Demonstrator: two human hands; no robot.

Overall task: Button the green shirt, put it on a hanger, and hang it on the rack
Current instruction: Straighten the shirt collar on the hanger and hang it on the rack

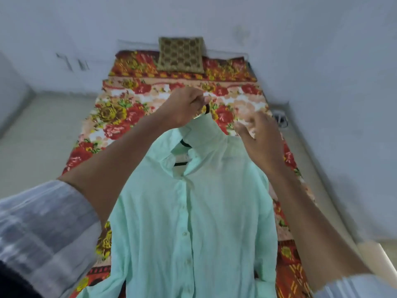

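The pale green shirt [193,211] hangs in the air in front of me, its front buttoned down the middle. A dark hanger [185,144] sits inside it, showing at the open collar. Its hook [206,109] sticks out above the collar. My left hand [184,106] grips that hook and holds the shirt up over the bed. My right hand [258,134] hovers at the shirt's right shoulder, fingers spread and loosely bent, holding nothing. No rack is in view.
Under the shirt lies a bed with a red floral sheet [133,108] and a gold patterned cushion [181,54] at its head against the pale wall. A bare floor [38,134] runs along the left side. A wall socket [280,119] sits to the right.
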